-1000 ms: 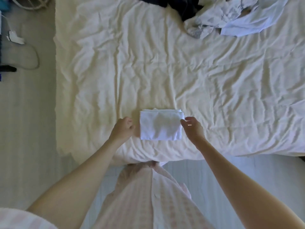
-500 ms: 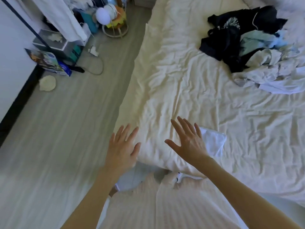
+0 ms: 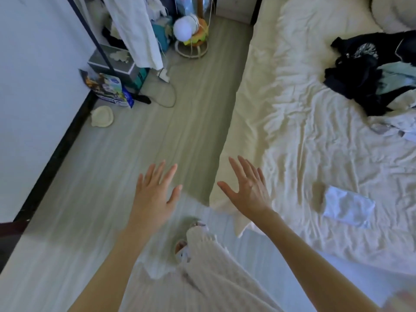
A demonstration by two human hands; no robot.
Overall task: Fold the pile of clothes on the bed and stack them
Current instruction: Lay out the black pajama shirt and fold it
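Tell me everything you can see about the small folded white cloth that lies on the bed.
The folded white cloth is a small, roughly rectangular packet of thin, slightly creased fabric, looking bluish-white in this light. It lies flat on the wrinkled cream bed sheet, near the bed's lower edge and apart from the unfolded pile of clothes. Nothing else touches it: the right hand, open, is well to its left.

Folded white garment flat on bed near edge; dark-and-pale unfolded pile heaped far right.
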